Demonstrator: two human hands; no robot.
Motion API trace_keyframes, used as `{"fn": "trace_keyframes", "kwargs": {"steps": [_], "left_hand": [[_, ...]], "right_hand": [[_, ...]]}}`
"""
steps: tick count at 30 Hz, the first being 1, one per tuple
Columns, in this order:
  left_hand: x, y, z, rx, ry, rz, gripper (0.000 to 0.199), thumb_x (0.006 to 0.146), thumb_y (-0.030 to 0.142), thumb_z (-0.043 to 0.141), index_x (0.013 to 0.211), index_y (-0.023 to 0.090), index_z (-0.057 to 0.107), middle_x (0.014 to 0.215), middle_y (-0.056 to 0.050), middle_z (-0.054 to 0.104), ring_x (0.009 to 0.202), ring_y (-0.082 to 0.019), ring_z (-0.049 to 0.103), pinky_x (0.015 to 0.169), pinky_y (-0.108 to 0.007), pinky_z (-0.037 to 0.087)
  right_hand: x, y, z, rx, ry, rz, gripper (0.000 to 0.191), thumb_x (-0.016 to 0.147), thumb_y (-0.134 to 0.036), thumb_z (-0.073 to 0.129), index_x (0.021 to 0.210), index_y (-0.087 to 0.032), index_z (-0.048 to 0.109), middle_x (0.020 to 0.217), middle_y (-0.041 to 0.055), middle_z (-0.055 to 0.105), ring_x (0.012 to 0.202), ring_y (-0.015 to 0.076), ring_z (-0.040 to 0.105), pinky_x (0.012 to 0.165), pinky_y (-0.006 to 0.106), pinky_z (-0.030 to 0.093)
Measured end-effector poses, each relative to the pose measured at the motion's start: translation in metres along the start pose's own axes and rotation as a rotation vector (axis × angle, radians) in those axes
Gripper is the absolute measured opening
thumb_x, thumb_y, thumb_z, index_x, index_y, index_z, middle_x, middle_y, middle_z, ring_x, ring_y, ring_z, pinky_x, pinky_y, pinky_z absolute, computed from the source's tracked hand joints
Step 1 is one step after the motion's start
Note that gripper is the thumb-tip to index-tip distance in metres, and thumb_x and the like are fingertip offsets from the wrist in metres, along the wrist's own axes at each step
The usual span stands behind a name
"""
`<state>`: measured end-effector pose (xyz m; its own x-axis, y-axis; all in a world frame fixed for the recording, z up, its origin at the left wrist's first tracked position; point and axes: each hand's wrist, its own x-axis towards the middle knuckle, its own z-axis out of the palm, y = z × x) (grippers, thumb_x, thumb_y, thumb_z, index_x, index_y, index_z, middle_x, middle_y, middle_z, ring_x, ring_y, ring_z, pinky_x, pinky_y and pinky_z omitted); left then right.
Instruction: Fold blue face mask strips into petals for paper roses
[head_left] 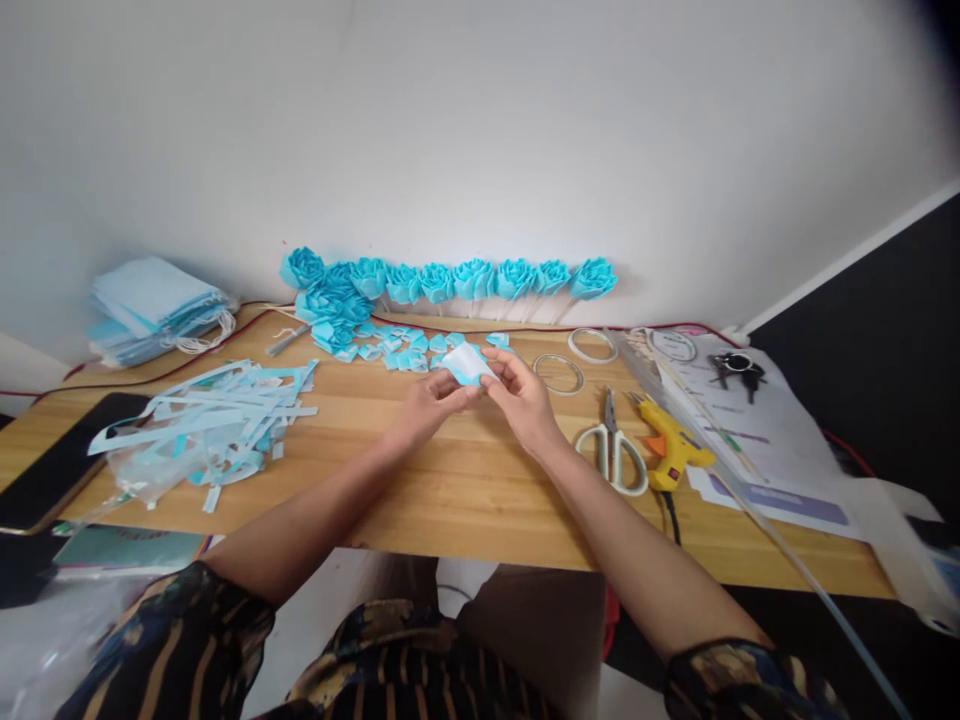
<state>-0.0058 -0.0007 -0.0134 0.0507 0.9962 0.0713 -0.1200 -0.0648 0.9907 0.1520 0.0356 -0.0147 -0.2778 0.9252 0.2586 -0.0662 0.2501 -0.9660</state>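
Observation:
Between my two hands, over the middle of the wooden table, is a small folded piece of white and light-blue mask fabric. My left hand pinches its left lower side, and my right hand grips its right end with thumb and fingers. Just behind the hands lie several small cut blue fabric pieces. A row of blue fabric roses on thin stems leans against the wall, with more roses heaped at its left end.
Left are a stack of blue masks, a pile of cut strips and a phone. Right are scissors, a yellow glue gun, tape rings, keys and papers. A red cable runs along the back.

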Motion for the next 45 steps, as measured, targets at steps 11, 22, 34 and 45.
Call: {"fn": "trace_keyframes", "kwargs": {"steps": [11,22,34,45], "left_hand": [[0.005,-0.006,-0.007,-0.144,0.073,0.004,0.031,0.072,0.043,0.075,0.075,0.015,0.063,0.065,0.001,0.061,0.061,-0.009,0.053,0.064,-0.023,0.043],[0.002,0.000,-0.007,0.097,0.130,0.078,0.028,0.073,0.040,0.074,0.071,0.015,0.063,0.066,0.001,0.060,0.062,-0.009,0.050,0.063,-0.023,0.040],[0.004,-0.006,-0.008,-0.070,0.064,-0.065,0.032,0.070,0.046,0.076,0.068,0.014,0.071,0.065,-0.002,0.064,0.064,-0.012,0.055,0.067,-0.027,0.046],[0.000,0.004,-0.004,0.121,0.031,-0.123,0.032,0.066,0.046,0.078,0.062,0.015,0.071,0.058,0.000,0.061,0.057,-0.010,0.049,0.059,-0.024,0.041]], "right_hand": [[-0.001,0.001,0.002,0.077,-0.115,0.034,0.048,0.077,-0.038,0.070,0.122,-0.024,0.061,0.101,0.0039,0.069,0.098,0.0200,0.063,0.089,0.035,0.051],[0.001,0.001,-0.004,0.001,-0.148,0.091,0.024,0.076,-0.034,0.071,0.095,-0.020,0.065,0.084,0.0003,0.066,0.079,0.0166,0.060,0.075,0.030,0.049],[0.002,-0.004,-0.006,0.074,-0.141,0.134,0.040,0.069,-0.044,0.078,0.099,-0.022,0.066,0.092,0.0011,0.070,0.085,0.0175,0.062,0.081,0.031,0.049],[0.003,-0.001,-0.010,-0.077,-0.055,0.104,0.030,0.072,-0.049,0.074,0.073,-0.020,0.068,0.068,-0.0016,0.061,0.065,0.0136,0.053,0.064,0.027,0.042]]}}
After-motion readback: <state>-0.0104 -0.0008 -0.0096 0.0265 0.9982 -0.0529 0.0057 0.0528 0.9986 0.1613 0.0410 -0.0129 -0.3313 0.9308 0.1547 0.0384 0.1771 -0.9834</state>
